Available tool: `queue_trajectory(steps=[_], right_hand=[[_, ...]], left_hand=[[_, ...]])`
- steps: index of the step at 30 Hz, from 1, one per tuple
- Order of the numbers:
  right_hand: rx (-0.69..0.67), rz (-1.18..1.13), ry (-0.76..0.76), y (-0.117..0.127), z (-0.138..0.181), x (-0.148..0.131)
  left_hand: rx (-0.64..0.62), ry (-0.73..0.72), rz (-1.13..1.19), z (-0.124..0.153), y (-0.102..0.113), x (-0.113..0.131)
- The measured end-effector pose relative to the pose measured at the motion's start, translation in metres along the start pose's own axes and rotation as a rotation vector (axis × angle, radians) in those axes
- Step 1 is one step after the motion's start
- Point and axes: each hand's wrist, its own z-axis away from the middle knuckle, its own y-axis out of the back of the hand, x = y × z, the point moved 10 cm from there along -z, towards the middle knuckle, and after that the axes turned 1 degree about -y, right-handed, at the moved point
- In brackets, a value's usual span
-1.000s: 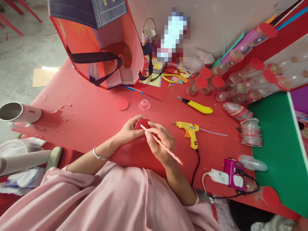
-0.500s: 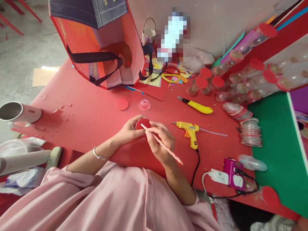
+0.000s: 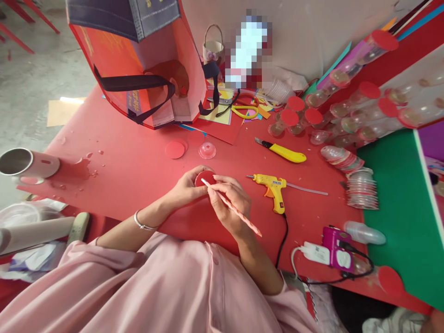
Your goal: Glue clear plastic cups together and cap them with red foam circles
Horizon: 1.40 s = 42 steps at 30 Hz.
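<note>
Red disc (image 3: 204,176) is held over the surface (image 3: 138,157), between clear dome (image 3: 207,150) and pink shirt (image 3: 166,286). Left hand (image 3: 187,187) and right hand (image 3: 231,202) are angled inward, nearly meeting. No clear change in pose or grip is seen from a second ago. Disc rim is gripped by left's curled fingers; patterned stick (image 3: 239,213) is pinched in right, white end over disc, contact unclear.
</note>
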Motion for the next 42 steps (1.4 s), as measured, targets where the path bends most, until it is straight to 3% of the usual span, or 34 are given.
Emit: queue_trajectory(steps=[6, 17, 23, 29, 33, 37, 42], right_hand=[[0.095, 0.002, -0.070, 0.014, 0.000, 0.004], [0.006, 0.037, -0.020, -0.001, 0.001, 0.004], [0.045, 0.040, -0.050, 0.009, 0.002, 0.004], [0.138, -0.010, -0.169, 0.025, 0.007, 0.019], [0.086, 0.026, -0.196, 0.017, 0.004, 0.026], [0.050, 0.202, -0.069, 0.012, -0.003, 0.016], [-0.271, 0.674, 0.062, -0.029, 0.004, 0.019]], left_hand=[[0.022, -0.030, -0.010, 0.001, 0.001, 0.008], [-0.008, -0.023, -0.016, -0.001, -0.001, 0.002], [0.031, -0.034, -0.041, -0.001, 0.001, 0.008], [0.045, 0.058, 0.150, 0.003, -0.001, 0.004], [0.057, 0.157, 0.369, 0.003, -0.003, -0.007], [0.114, 0.138, 0.512, -0.002, 0.003, -0.007], [0.367, 0.069, 0.543, -0.001, 0.034, -0.002]])
